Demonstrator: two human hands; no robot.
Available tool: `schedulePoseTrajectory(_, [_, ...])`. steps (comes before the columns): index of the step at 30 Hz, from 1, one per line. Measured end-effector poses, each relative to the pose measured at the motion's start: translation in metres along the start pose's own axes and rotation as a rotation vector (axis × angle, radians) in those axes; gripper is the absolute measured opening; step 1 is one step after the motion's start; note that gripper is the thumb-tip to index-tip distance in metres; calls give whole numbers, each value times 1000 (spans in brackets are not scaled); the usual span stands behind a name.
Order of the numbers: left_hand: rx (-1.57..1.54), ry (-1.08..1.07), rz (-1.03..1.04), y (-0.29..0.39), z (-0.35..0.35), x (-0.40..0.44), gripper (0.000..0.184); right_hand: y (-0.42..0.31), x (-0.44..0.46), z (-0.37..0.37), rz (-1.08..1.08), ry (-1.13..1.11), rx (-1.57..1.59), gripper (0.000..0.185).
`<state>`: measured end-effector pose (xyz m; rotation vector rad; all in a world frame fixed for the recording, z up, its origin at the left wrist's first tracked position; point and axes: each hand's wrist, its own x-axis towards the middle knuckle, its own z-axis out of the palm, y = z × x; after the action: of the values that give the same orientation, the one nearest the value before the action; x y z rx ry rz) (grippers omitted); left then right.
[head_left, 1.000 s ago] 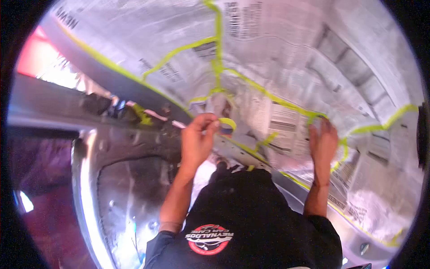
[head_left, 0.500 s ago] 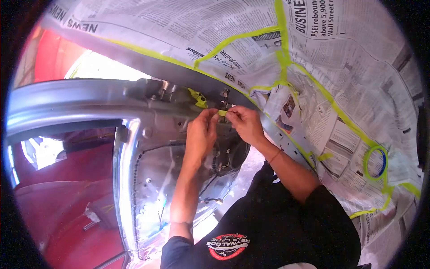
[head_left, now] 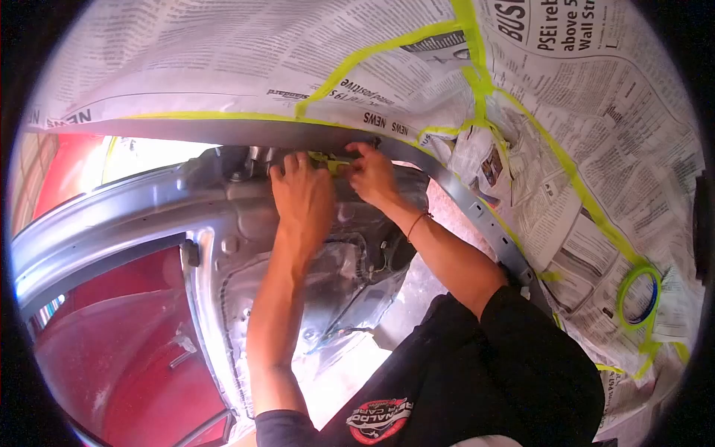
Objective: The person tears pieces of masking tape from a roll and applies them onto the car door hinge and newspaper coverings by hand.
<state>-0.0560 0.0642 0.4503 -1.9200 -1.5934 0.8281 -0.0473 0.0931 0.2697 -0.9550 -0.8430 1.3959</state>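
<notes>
Both half-curled: our left hand [head_left: 302, 195], right hand [head_left: 374, 177], by yellow tape [head_left: 334, 162] at grey door [head_left: 149, 206]; grip we cannot tell. Newspaper [head_left: 246, 56] beyond.

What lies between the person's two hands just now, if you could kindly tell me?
In the head view, some yellow tape lies between the left hand and the right hand, near the metal door's edge.

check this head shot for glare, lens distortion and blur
Head view: wide-lens distortion seems to bow the door, with black corners; head view: glare burns out the white patch below it; head view: large newspaper lettering reads clearly, and the left hand and right hand look fairly sharp.
</notes>
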Motion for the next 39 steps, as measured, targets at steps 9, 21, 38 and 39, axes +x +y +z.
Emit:
schedulePoseTrajectory(9, [-40, -218, 99, -23, 33, 25, 18, 26, 6, 12, -24, 23, -150, 12])
schedulePoseTrajectory(21, [-76, -46, 136, -26, 48, 18, 20, 41, 13, 27, 88, 96, 23, 13])
schedulePoseTrajectory(38, [11, -74, 138, -20, 43, 19, 22, 4, -4, 18, 88, 291, -280, 21])
schedulePoseTrajectory(39, [10, -72, 144, -19, 44, 20, 22, 3, -6, 15, 71, 294, -292, 20])
